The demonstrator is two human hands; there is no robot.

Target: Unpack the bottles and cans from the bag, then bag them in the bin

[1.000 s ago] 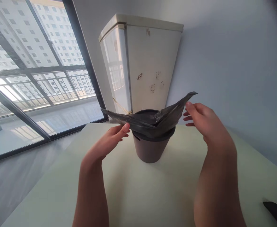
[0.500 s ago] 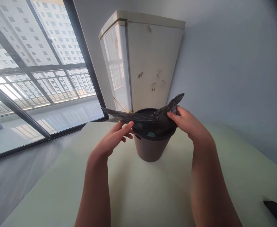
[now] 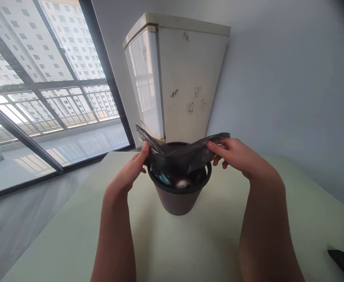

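Behind the bin (image 3: pixel 178 201), a fridge (image 3: pixel 189 78) stands; both hands' fingers (image 3: pixel 211 145) pinch the black bag (image 3: pixel 186 158).

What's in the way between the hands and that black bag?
Nothing that shows: the left hand and the right hand both hold the black bag directly, at the mouth of the bin.

Two hands pinching black plastic bag (image 3: pixel 186 156), brown bin (image 3: pixel 178 201), pale table (image 3: pixel 183 243)
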